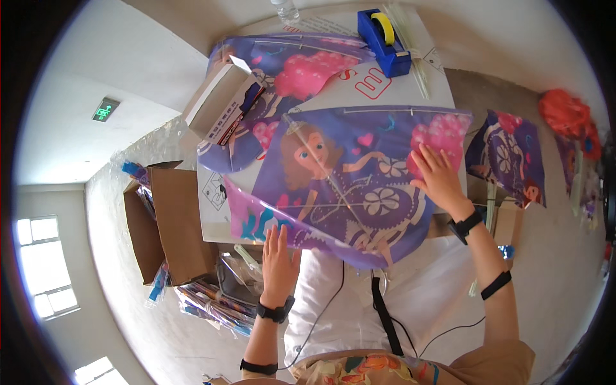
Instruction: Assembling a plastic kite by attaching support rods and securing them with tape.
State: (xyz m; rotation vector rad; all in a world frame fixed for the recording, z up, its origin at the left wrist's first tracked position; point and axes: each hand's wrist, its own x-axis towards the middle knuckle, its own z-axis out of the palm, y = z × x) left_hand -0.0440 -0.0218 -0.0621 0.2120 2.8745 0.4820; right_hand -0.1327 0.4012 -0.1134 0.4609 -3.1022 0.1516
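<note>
A purple kite [350, 167] printed with a cartoon girl and pink balloons lies spread over the near part of the white tabletop [410, 93]. Thin rods run across it, and its lower left edge curls up. My right hand [441, 183] rests on its right side with fingers spread. At the curled lower left edge, my left hand [278, 266] touches the sheet with fingers stretched out. Beyond it lies a second printed kite sheet [308, 70], partly covered by an open white box [224, 99].
A blue tape dispenser [391, 54] with yellow tape stands at the far right, beside thin clear rods [410, 48]. A bottle [285, 11] is at the far edge. Left of the table are a cardboard box [183, 224] and bundled packages [215, 308]. Another kite [507, 154] hangs right.
</note>
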